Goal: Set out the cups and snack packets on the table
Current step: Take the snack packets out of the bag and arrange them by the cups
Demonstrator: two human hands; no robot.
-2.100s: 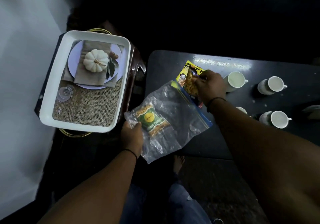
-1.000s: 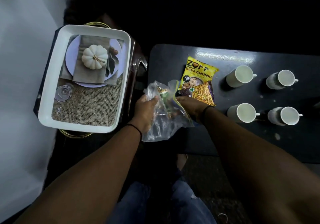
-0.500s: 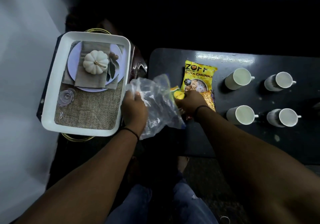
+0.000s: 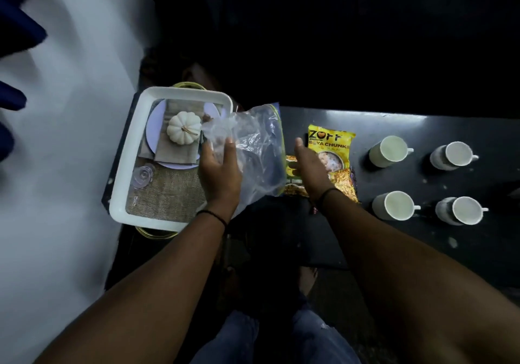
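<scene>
A yellow soya chunks packet (image 4: 331,147) lies flat on the dark table (image 4: 422,245). A smaller yellow-green snack packet (image 4: 292,176) lies just left of it, partly hidden by my right hand (image 4: 311,169), which hovers open over both. My left hand (image 4: 221,175) holds up a clear zip bag (image 4: 259,149) that looks empty, between the tray and the table. Several white cups stand in two rows on the right, among them one (image 4: 388,151) at the back and one (image 4: 394,205) at the front.
A white tray (image 4: 123,166) sits left of the table on a stand, holding a small white pumpkin (image 4: 183,127) on a napkin and plate, a burlap mat and an upturned glass (image 4: 143,176). A white wall is further left. My legs are below.
My right hand pulled the small packet out of the zip bag, laid it beside the soya chunks packet and let go. My left hand lifted the emptied bag toward the tray.
</scene>
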